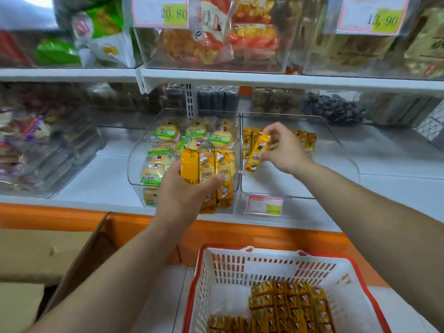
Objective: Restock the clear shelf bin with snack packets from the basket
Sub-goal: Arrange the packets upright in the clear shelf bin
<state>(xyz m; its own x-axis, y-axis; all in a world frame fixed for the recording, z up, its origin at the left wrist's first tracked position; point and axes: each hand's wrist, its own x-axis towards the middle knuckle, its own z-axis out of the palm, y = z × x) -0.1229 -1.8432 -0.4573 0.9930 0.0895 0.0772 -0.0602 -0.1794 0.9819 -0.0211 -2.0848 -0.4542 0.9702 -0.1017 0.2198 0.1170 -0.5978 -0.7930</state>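
Observation:
My left hand (pixel 185 191) grips a bunch of yellow snack packets (pixel 206 169), held upright in front of the bin of round cakes. My right hand (pixel 283 150) reaches into the clear shelf bin (pixel 300 191) and pinches one yellow packet (pixel 258 152) by its side, tilted above the bin floor. A few yellow packets (pixel 307 140) lie at the back of that bin. Below, the white basket with a red rim (pixel 201 267) holds several more yellow packets (pixel 288 306).
A clear bin of round cakes (pixel 165 150) stands left of the target bin. A price tag (pixel 264 205) hangs on the target bin's front. An open cardboard box (pixel 79 258) sits at lower left. The upper shelf (pixel 240 78) with more bins overhangs.

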